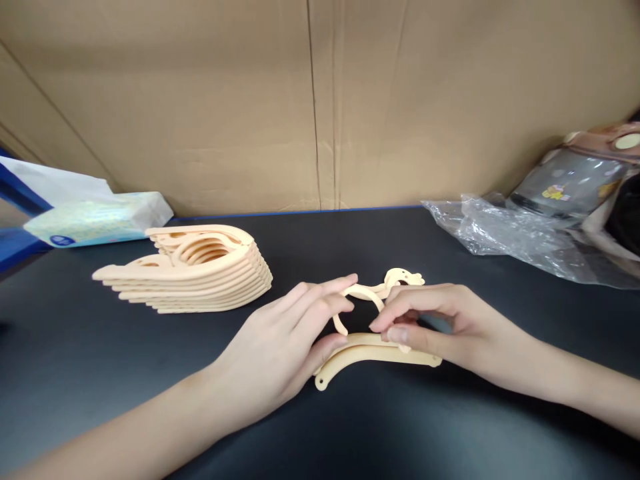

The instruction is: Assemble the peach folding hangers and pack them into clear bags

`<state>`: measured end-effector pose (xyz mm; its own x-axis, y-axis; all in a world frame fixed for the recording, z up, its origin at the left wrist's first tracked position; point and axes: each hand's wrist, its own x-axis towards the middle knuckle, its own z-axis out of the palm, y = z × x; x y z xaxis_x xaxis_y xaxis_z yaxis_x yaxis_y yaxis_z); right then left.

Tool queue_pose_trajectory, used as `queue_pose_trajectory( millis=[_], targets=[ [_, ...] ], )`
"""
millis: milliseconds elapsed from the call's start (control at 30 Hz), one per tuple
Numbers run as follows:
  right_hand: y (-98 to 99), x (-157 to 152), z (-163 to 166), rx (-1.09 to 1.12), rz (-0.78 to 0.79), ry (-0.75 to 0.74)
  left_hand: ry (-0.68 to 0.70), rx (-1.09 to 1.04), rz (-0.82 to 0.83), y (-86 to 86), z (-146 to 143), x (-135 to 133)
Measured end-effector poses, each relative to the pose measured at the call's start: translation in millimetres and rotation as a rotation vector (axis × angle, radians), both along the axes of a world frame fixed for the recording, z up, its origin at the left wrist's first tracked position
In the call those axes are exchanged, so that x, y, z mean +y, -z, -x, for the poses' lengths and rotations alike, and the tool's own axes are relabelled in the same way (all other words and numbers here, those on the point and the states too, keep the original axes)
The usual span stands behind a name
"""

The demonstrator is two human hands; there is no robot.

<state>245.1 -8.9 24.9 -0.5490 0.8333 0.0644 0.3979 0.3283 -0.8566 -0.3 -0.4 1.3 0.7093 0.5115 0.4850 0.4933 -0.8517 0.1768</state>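
Observation:
My left hand (pixel 295 327) has its fingers bent around one side of a cream plastic hanger hook (pixel 369 291). At the hook's other side, my right hand (pixel 440 323) pinches with thumb and index finger. A small bit of cream plastic sticks out below that thumb. Under both hands, two curved hanger arms (pixel 367 353) lie together on the table, the nearer one with a hole at its left end. Just behind the right hand is a cream piece with a rounded, holed end (pixel 400 275), partly hidden by the fingers.
A stack of several cream folding hangers (pixel 215 280) stands at left on the black table (pixel 320 433). A tissue pack (pixel 105 217) sits behind it. Clear plastic wrap (pixel 515 233) and a transparent bag (pixel 565 183) are at right. Cardboard (pixel 225 100) walls the back.

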Motion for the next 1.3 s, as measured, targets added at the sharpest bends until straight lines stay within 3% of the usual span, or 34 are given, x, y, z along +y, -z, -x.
queue_pose_trajectory(
  millis=[100,233,400,633,1033,1300],
  targets=[
    [3.1,5,-1,0.098,0.163,0.081,-0.021,-0.027,-0.005,0.1,1,0],
    [5.1,10,-3,0.204,0.225,0.112,-0.032,-0.047,0.005,-0.6,3,-1],
    [9.4,11,-6,0.227,0.226,0.119,-0.007,-0.034,0.055,-3.7,4,-1],
    [9.6,13,-6,0.257,0.251,0.18,0.169,-0.011,0.099,-6.4,2,-3],
    [8.8,14,-6,0.215,0.148,0.19,0.204,0.126,0.009,-6.9,1,-1],
    [7.3,13,-5,0.182,0.125,0.212,0.13,0.132,-0.056,-5.3,-1,-4]
  ],
)
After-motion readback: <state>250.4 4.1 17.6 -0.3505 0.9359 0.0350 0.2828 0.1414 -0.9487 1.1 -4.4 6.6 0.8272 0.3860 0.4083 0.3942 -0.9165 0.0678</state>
